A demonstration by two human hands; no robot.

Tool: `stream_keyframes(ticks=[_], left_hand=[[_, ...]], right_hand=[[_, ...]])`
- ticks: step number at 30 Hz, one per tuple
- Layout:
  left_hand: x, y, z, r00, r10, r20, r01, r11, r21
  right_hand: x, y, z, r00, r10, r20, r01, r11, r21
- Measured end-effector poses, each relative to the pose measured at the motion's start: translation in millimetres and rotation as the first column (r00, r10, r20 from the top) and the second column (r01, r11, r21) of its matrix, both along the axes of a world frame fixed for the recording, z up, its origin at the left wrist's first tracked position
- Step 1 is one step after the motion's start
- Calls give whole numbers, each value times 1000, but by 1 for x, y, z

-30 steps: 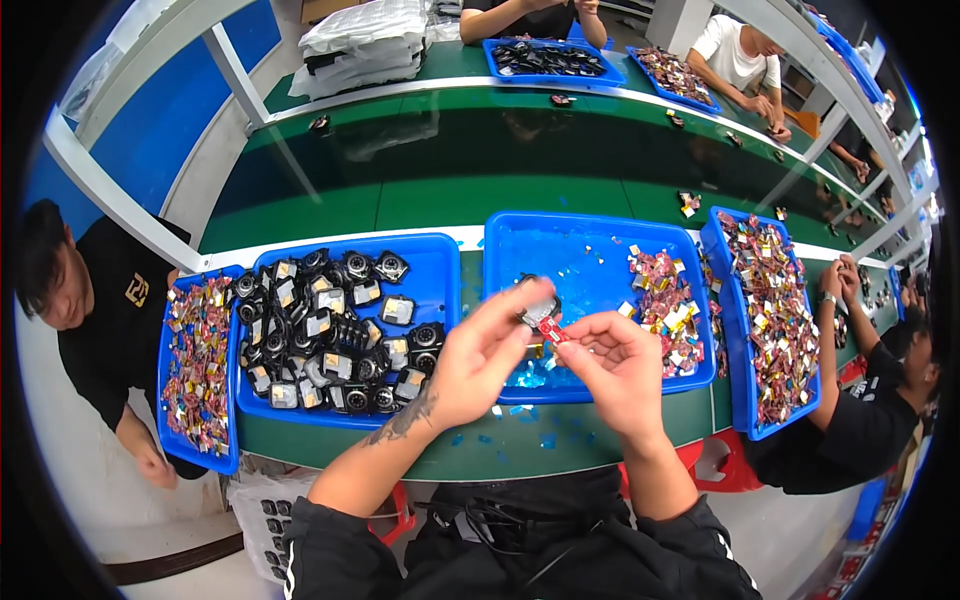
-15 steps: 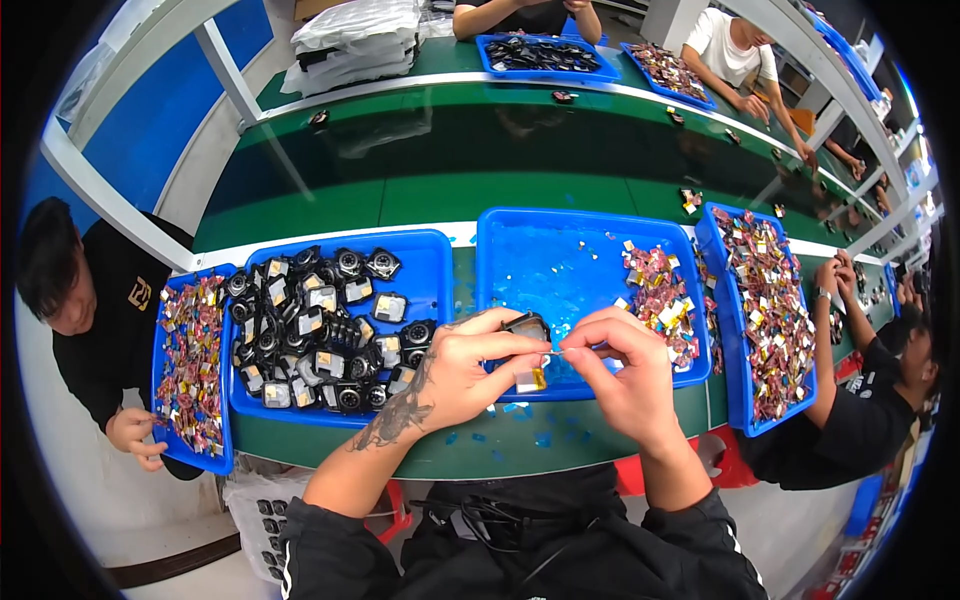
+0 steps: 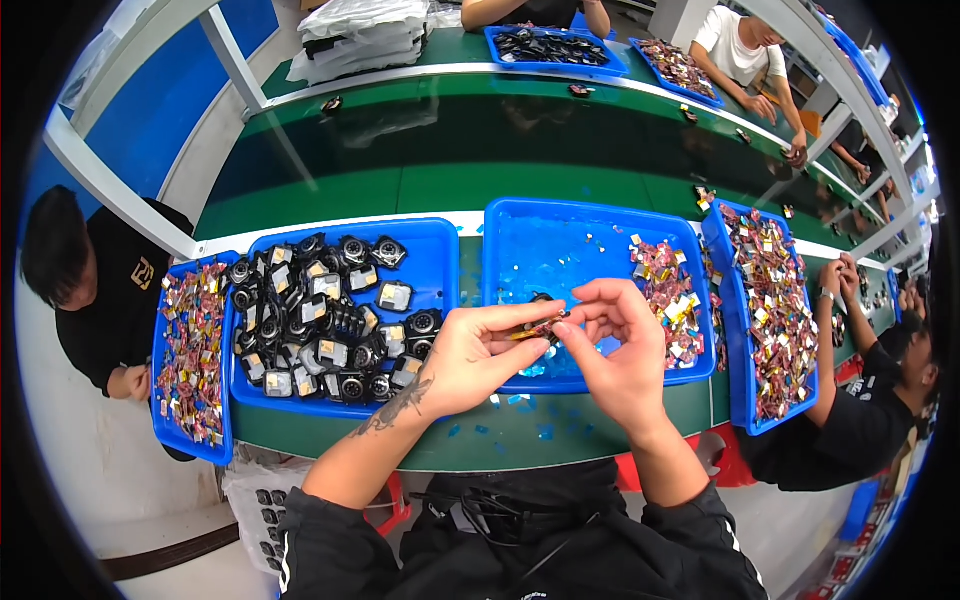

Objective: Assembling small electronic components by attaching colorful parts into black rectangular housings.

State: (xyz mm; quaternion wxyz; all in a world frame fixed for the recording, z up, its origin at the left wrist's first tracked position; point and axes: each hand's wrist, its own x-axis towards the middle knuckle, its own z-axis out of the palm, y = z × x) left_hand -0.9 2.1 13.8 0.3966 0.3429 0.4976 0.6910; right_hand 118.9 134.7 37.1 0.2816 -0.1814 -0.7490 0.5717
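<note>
Above the front of the middle blue tray [image 3: 490, 262], my left hand [image 3: 480, 362] pinches a dark watch case [image 3: 541, 298] between thumb and fingers. A small reddish and yellow flexible circuit [image 3: 533, 329] shows along it, partly covered by my fingers. My right hand [image 3: 628, 350] meets its right end, thumb and forefinger pressed together there; what lies between those fingertips is too small to make out. Behind my right hand, a heap of pink, yellow and white circuit parts [image 3: 672, 290] lies in the tray. Bits of blue film [image 3: 525, 265] are scattered on the tray's floor.
Left of me, a blue tray [image 3: 448, 262] holds many black watch cases [image 3: 325, 310]. Narrow trays of circuit parts [image 3: 195, 350] [image 3: 768, 310] flank both ends. Beyond runs a green conveyor belt [image 3: 440, 150] with a few parts. Co-workers sit left, right and opposite.
The watch case has tipped and moved slightly up, and the yellow-and-white piece that hung below it now lies along it. My right hand has shifted up with its fingers more curled.
</note>
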Motion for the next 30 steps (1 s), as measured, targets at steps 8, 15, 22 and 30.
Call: stream_keyframes(ticks=[8,15,22,30], left_hand=[[-1,1,-3,999,27,-43,-27,1000,-8],[5,5,-6,984,95,-153,-94,995,15],[16,7,-4,980,197,24,-198,979,52],[3,-39,55,735,453,-505,-500,865,49]], right_hand=[[3,3,11,990,20,138,-45,983,176],[2,5,10,980,-12,196,-37,969,243],[-8,1,-1,996,17,85,-26,994,105],[-79,65,-13,948,297,118,-271,942,-197]])
